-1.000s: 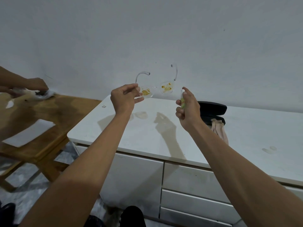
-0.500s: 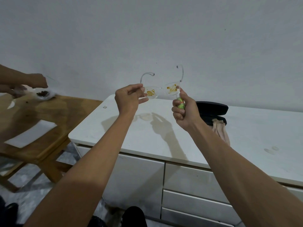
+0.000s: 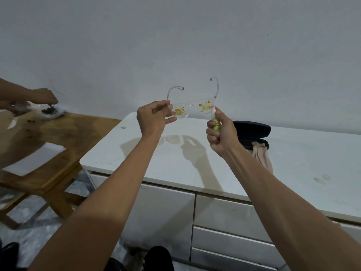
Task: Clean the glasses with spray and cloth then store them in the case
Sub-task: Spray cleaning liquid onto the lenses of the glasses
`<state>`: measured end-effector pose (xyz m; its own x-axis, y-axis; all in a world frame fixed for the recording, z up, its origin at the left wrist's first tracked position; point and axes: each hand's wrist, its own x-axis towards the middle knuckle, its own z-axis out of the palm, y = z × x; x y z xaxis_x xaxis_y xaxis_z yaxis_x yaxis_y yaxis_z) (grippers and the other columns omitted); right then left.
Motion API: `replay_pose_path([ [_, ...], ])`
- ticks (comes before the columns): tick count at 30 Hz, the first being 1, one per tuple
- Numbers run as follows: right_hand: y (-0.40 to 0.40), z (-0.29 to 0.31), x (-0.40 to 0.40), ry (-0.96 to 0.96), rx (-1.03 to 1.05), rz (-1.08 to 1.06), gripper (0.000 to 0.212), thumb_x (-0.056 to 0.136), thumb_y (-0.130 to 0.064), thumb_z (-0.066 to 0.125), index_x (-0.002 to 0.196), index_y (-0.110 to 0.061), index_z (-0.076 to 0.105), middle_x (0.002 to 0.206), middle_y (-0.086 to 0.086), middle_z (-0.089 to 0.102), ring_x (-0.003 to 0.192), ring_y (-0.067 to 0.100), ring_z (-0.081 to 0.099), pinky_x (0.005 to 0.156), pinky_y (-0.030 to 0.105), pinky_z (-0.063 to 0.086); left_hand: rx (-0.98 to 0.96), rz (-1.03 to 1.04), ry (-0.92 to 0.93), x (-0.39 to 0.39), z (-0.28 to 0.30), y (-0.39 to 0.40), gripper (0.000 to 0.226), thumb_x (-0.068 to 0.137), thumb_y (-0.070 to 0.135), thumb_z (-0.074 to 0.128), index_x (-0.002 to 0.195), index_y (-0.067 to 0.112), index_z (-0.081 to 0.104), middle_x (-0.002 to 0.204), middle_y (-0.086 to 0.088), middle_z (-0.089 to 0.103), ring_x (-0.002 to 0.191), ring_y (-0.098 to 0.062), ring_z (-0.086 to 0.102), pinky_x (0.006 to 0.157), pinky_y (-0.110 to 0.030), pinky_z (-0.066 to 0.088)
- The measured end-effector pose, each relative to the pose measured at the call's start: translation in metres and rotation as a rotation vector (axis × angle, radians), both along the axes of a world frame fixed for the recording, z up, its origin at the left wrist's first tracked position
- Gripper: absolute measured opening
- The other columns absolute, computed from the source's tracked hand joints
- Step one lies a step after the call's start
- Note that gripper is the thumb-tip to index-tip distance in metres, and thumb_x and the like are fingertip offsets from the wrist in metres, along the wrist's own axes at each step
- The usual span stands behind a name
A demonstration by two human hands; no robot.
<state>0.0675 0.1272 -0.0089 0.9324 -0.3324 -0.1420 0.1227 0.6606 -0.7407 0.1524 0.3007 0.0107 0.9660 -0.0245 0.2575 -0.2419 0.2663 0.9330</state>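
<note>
The glasses, clear-framed with yellow-brown smears on both lenses, are held in the air above the white tabletop, in front of the wall. The left hand pinches the frame at its left lens edge; the right hand is wrapped around a small green spray bottle, its nozzle just beside the right lens. The frame's long axis runs left to right, roughly level, with the lenses toward the person and both temple arms open, rising up and away toward the wall. The spraying step seems to be in hand: it would go best with the nozzle aimed squarely at each smear in turn, the pinch kept on the rim rather than the lens. The open black case and a beige cloth wait on the tabletop behind the right hand.
</note>
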Motion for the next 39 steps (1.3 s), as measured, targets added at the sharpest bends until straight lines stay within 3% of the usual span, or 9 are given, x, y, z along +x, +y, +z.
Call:
replay_pose_path([
  [7, 0.019, -0.004, 0.008, 0.044, -0.024, 0.089, 0.007, 0.103, -0.032, 0.051, 0.109, -0.029, 0.054, 0.058, -0.006, 0.042, 0.035, 0.005, 0.023, 0.029, 0.016, 0.016, -0.014, 0.002, -0.001, -0.001, 0.005, -0.002, 0.018, 0.085, -0.006, 0.074, 0.103, -0.006, 0.075, 0.087, -0.018, 0.075, 0.071, -0.028, 0.074, 0.065, -0.038, 0.064],
  [13, 0.040, 0.004, 0.013, 0.027, -0.026, 0.148, 0.021, 0.104, -0.031, 0.047, 0.116, -0.035, 0.064, 0.059, -0.006, 0.041, 0.035, 0.005, 0.021, 0.030, 0.016, 0.015, 0.000, 0.004, -0.005, -0.002, 0.005, -0.006, 0.019, 0.085, -0.005, 0.074, 0.104, -0.007, 0.074, 0.089, -0.019, 0.075, 0.071, -0.029, 0.075, 0.066, -0.038, 0.065],
  [29, 0.043, 0.002, 0.015, 0.021, -0.117, 0.056, 0.020, 0.100, -0.029, 0.048, 0.113, -0.032, 0.063, 0.062, -0.005, 0.042, 0.040, 0.008, 0.021, 0.033, 0.018, 0.017, 0.010, 0.015, -0.004, -0.001, 0.002, -0.006, 0.018, 0.085, -0.005, 0.074, 0.104, -0.005, 0.075, 0.089, -0.019, 0.075, 0.071, -0.028, 0.075, 0.065, -0.037, 0.065],
  [32, 0.037, 0.001, 0.012, 0.080, -0.306, -0.030, 0.020, 0.100, -0.026, 0.039, 0.112, -0.028, 0.056, 0.073, 0.002, 0.047, 0.040, 0.012, 0.027, 0.037, 0.018, 0.022, -0.002, 0.019, 0.002, 0.002, 0.001, -0.005, 0.017, 0.085, -0.006, 0.074, 0.102, -0.004, 0.076, 0.087, -0.018, 0.075, 0.071, -0.029, 0.074, 0.065, -0.039, 0.065],
  [34, 0.029, 0.001, 0.008, 0.118, -0.411, -0.108, 0.029, 0.100, -0.023, 0.036, 0.122, -0.028, 0.054, 0.080, 0.006, 0.053, 0.044, 0.016, 0.038, 0.041, 0.020, 0.028, -0.010, 0.026, 0.011, 0.003, 0.000, -0.005, 0.017, 0.085, -0.007, 0.074, 0.101, -0.003, 0.076, 0.087, -0.017, 0.075, 0.071, -0.028, 0.075, 0.065, -0.038, 0.064],
  [37, 0.013, -0.002, -0.001, 0.091, -0.590, -0.223, 0.048, 0.102, -0.018, 0.042, 0.146, -0.037, 0.041, 0.095, 0.007, 0.063, 0.063, 0.021, 0.058, 0.048, 0.030, 0.051, -0.014, 0.040, 0.023, 0.003, 0.000, -0.008, 0.016, 0.085, -0.007, 0.074, 0.100, -0.002, 0.077, 0.088, -0.017, 0.076, 0.069, -0.026, 0.075, 0.065, -0.038, 0.065],
  [39, 0.000, -0.005, -0.006, 0.069, -0.668, -0.297, 0.051, 0.101, -0.017, 0.053, 0.149, -0.032, 0.040, 0.108, 0.008, 0.066, 0.078, 0.019, 0.066, 0.063, 0.038, 0.063, -0.017, 0.038, 0.029, 0.004, -0.001, -0.011, 0.016, 0.085, -0.007, 0.073, 0.100, -0.002, 0.076, 0.088, -0.018, 0.075, 0.069, -0.026, 0.075, 0.065, -0.037, 0.064],
])
